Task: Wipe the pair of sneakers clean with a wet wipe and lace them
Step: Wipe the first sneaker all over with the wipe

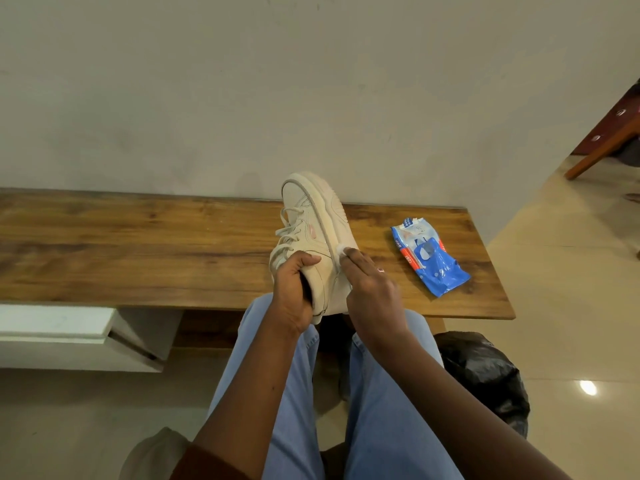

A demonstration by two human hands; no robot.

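Note:
A cream sneaker (pixel 311 223) lies tilted on its side over the wooden bench (pixel 138 251), toe pointing away, laces threaded and loose. My left hand (pixel 294 292) grips it at the heel opening, thumb on the side panel. My right hand (pixel 370 289) presses a small white wet wipe (pixel 342 250) against the sole edge with its fingers curled over it. Part of a second light shoe (pixel 152 452) shows at the bottom left by my knee.
A blue wet wipe pack (pixel 429 258) lies on the bench to the right of the sneaker. A black plastic bag (pixel 485 372) sits on the tiled floor by my right leg. A white ledge (pixel 69 327) is under the bench at left; a wooden chair leg (pixel 602 143) stands at far right.

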